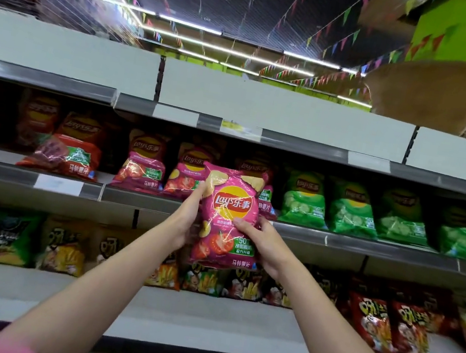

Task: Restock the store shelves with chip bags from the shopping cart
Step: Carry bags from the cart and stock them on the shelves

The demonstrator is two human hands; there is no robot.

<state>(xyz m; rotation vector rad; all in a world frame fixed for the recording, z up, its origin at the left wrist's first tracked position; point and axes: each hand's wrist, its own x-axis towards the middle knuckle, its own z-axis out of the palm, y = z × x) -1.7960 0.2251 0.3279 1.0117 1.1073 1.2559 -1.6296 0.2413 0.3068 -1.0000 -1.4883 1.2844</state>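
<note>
A pink tomato chip bag (228, 206) is held upright in front of the middle shelf (142, 200). My left hand (188, 219) grips its left edge. My right hand (260, 243) grips its lower right side, thumb across the front. Behind the bag, more pink bags (141, 166) stand on the middle shelf, with a further one mostly hidden by the held bag. The shopping cart is out of view.
Red chip bags (72, 151) stand left of the pink ones, green bags (351, 209) to the right. The lower shelf (202, 321) carries several yellow, green and red snack bags. The top shelf (285, 108) has a woven basket (434, 92) at its right end.
</note>
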